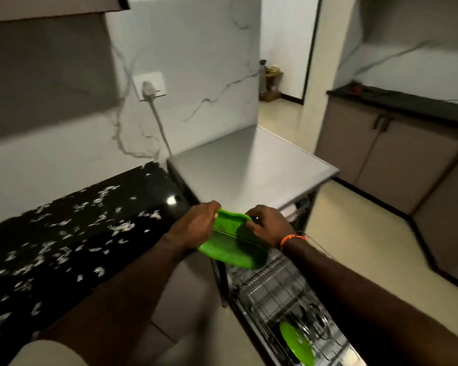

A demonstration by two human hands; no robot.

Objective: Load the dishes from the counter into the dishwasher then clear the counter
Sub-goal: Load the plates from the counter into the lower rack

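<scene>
Both-handed: left hand [196,224], right hand [269,227] grip green plates [232,245]; rack [280,291] holds green plate [296,344]

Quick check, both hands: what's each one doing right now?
Left hand: grips the left edge of the green plates.
Right hand: grips the right edge of the same green plates, above the pulled-out dishwasher rack.

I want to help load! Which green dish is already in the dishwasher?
The green plate standing on edge in the pulled-out rack, nearest the camera. The other green dish is gripped by both hands, left hand and right hand, above the rack.
</scene>
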